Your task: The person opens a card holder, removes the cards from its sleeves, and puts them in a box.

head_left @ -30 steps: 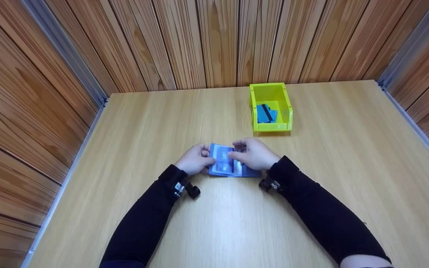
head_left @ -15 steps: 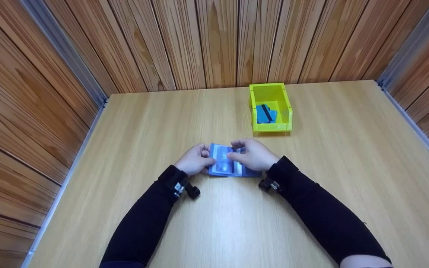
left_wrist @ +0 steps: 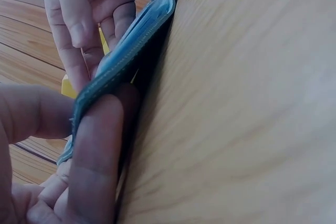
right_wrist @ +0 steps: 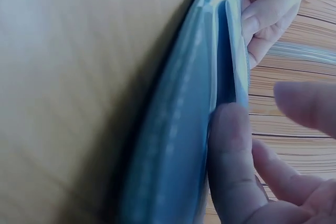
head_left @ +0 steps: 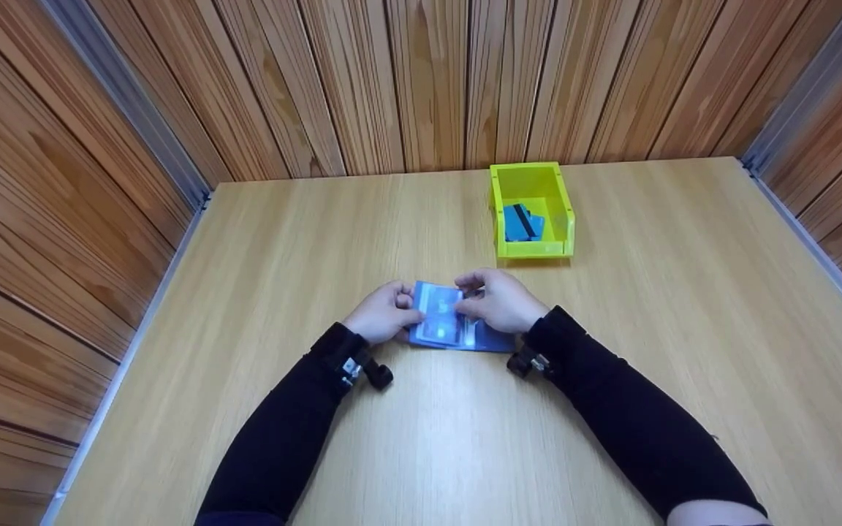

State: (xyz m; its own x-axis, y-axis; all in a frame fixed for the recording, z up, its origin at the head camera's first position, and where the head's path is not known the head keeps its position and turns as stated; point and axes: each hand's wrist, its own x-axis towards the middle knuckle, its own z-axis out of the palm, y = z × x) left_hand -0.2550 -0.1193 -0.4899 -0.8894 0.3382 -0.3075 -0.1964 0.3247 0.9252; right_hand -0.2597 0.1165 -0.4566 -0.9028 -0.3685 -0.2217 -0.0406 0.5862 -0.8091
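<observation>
A blue card holder with clear plastic sleeves lies opened out on the table, its sleeves toward the left half. My left hand pinches its left edge; the left wrist view shows a finger under the stitched border. Over the right half is my right hand. In the right wrist view one right fingertip touches the raised sleeve, beside an open gap in the holder. Another right digit stands apart from it. Whether a card sits in the sleeves cannot be told.
A yellow-green bin stands behind the right hand, near the wooden back wall. Several blue cards, one with a black stripe, lie inside it. Wooden panels also flank the table.
My right thumb has shifted slightly right, away from the middle of the sleeves. The left hand keeps its hold on the card holder, and the bin has not moved.
</observation>
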